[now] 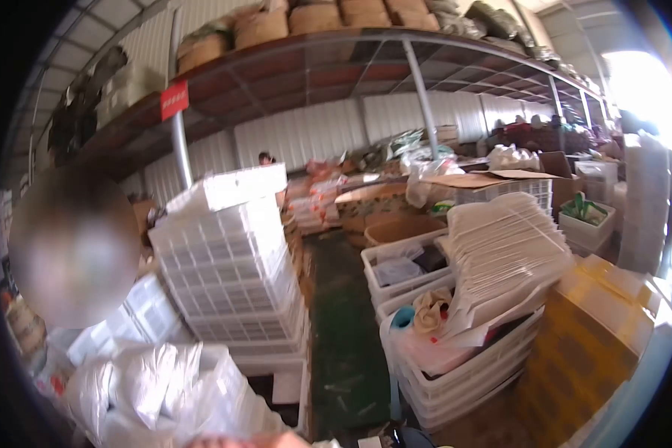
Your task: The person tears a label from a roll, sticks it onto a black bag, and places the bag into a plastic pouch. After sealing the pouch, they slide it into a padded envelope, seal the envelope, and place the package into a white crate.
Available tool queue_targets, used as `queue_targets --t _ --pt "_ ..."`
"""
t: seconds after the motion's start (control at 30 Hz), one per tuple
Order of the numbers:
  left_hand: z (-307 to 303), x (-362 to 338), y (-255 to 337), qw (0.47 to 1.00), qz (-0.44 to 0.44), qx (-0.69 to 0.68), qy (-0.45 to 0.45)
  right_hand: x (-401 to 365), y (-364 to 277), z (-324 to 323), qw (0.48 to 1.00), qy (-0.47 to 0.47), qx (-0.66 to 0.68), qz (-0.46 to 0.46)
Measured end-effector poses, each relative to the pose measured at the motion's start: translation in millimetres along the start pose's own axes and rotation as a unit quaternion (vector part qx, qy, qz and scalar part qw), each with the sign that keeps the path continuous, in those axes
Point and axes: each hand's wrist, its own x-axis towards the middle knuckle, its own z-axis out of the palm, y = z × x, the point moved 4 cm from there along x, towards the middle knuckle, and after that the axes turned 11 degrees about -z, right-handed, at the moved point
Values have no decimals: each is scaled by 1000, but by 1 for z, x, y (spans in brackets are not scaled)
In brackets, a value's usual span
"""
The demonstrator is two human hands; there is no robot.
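At the bottom edge, a blurred strip of a hand [250, 440] shows, probably my left hand. Its fingers are cut off by the frame, so what it holds, if anything, is hidden. Right above it lies a bundle of clear plastic bags [142, 388]. A dark object [418, 437] with a pale tag beside it sits low at the bottom centre, too cropped to name. My right hand does not show.
White crates [224, 261] stand stacked on the left, near a blurred person [75, 246]. A green floor strip [343, 321] runs between them and white bins [463, 381] topped by a stack of white sheets [504, 246]. A taped cardboard box [590, 336] stands at right.
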Motion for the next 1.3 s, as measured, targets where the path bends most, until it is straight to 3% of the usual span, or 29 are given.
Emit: queue_targets --t 0.03,0.07,0.1,0.13,0.2,0.23,0.27,0.3,0.37,0.47,0.5,0.6,0.63,0.67,0.73,0.77,0.87,0.9,1.0,1.07,1.17,1.27,1.3 --pt "-9 -3 -19 996 -68 38 30 -12 20 -4 999 26 -5 42" --pt "-9 -15 -36 973 -124 87 176 -50 59 7 989 -60 -31 133" --pt "-13 -25 -57 920 -179 127 325 -59 60 -4 987 61 42 146" --pt "-23 -32 -73 881 -269 251 298 -73 75 -11 969 82 46 230" --pt "-33 -51 -99 776 -380 378 332 -113 116 -22 937 78 67 335" --pt "-39 -69 -105 758 -389 369 371 -126 126 -31 905 92 88 407" --pt "-49 -87 -109 741 -398 363 402 -141 138 -38 888 157 150 406" --pt "-59 -101 -109 710 -411 416 392 -141 140 -55 892 115 127 417" --pt "-82 -128 -116 653 -430 510 358 -158 154 -78 891 124 168 403" --pt "-114 -176 -137 523 -489 671 195 -168 169 -103 876 92 251 401" --pt "-121 -195 -145 476 -546 668 171 -167 170 -108 871 110 258 404" --pt "-137 -240 -171 543 -626 483 281 -149 164 -120 857 159 274 407" --pt "-140 -259 -181 531 -693 324 365 -138 158 -121 852 170 277 409" --pt "-131 -260 -185 547 -717 190 388 -135 155 -122 847 181 281 412" --pt "-108 -249 -188 548 -722 -84 414 -149 171 -127 866 188 194 420" --pt "-104 -253 -192 574 -672 -154 443 -156 181 -132 874 191 150 421" --pt "-110 -243 -183 601 -630 -3 492 -170 200 -149 867 122 39 482" --pt "-119 -247 -180 613 -578 -4 539 -176 205 -155 864 131 52 483" --pt "-133 -236 -168 622 -551 46 555 -182 205 -166 841 175 118 498" --pt "-141 -243 -164 582 -564 127 571 -164 188 -166 802 229 194 516" --pt "-159 -267 -154 491 -551 346 580 -161 185 -179 811 231 174 509" --pt "-138 -205 -146 593 -483 446 464 -139 171 -192 884 135 -10 448" --pt "-120 -172 -148 632 -468 419 453 -137 171 -191 873 151 5 463"
